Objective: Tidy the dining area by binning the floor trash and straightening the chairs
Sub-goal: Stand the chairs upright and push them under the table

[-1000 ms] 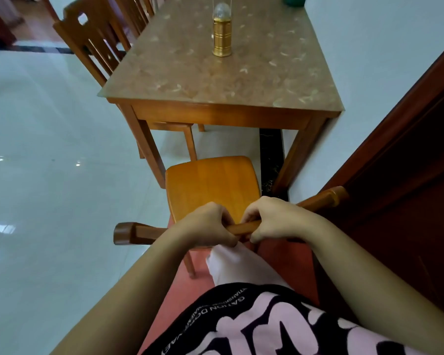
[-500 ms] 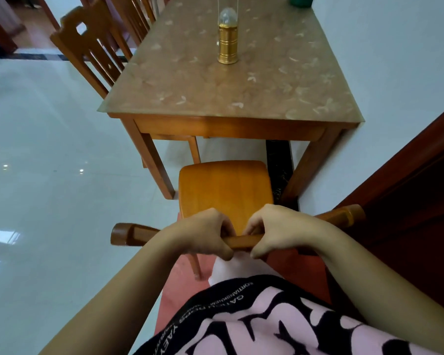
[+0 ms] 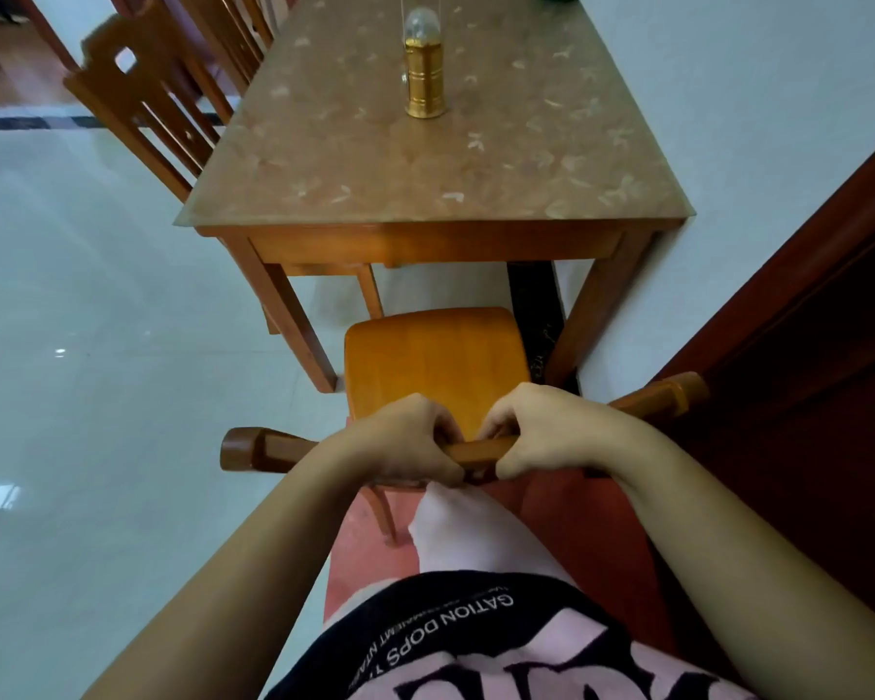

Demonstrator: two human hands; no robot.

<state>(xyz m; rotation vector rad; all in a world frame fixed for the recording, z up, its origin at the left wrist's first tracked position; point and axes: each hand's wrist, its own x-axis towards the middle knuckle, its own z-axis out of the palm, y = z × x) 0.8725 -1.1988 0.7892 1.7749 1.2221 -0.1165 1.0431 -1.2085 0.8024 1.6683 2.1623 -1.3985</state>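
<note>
Chair [image 3: 435, 361] at the 6 o'clock end of the surface [image 3: 324, 159], seat pointing toward 12, front edge close to the two near legs; under the top or just short of it, cannot tell. Top rail [image 3: 258, 449] crossing the view from 8 to 3 o'clock, tilted, right end higher.

Left hand [image 3: 405, 439] and right hand [image 3: 541, 429] side by side at the middle of the rail, both clenched around it: fingers curled over the far side, thumbs on the near side, a short bare stretch of wood between them.

Gold lantern [image 3: 425, 78] upright on the surface toward 12 o'clock, clear dome on top. Two more wooden chairs [image 3: 142, 103] along the 9 o'clock side of the surface, slatted backs toward 10.

Pale glossy floor [image 3: 97, 346] filling 9 o'clock. Red strip [image 3: 526, 507] under the rear legs of the gripped chair at 6. Dark wooden door [image 3: 804, 396] at 3 o'clock, pale wall [image 3: 753, 118] at 2.

Pink trouser leg [image 3: 466, 527] just below the rail; black and pink shirt [image 3: 476, 649] with white lettering at 6 o'clock.
</note>
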